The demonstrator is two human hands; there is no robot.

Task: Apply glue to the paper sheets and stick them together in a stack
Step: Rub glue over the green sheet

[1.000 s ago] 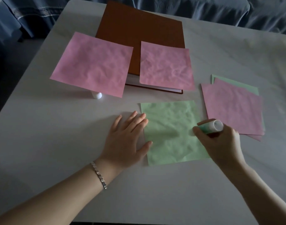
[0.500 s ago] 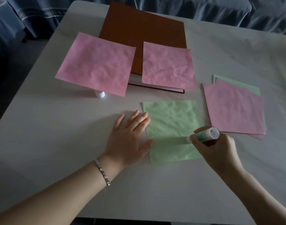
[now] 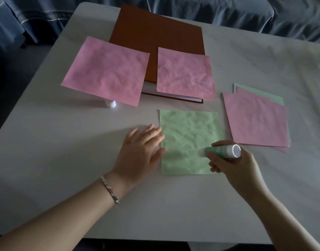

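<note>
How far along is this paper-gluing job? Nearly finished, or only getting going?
Partway, it seems. Done: the pile on the right, pink over green, looks already stacked, though glue cannot be seen. In hand: the right hand holds the glue stick to the green sheet while the left hand steadies its edge. Left: the far-left pink sheet and the middle pink sheet, loose on the brown book.

Dim room, light's low & greyish. The table (image 3: 52, 145) in front of me fills most of the frame. Its top is pale, creased toward the right, and a bit brighter at the right edge. Near edge runs along the bottom, rounded corner at upper left. Across the top of the frame: dark blue draped fabric (image 3: 246, 13) w/ pale stripes at upper left; can't tell what's under it. Far left, beyond the table, dark floor (image 3: 5, 84), no detail visible.
</note>
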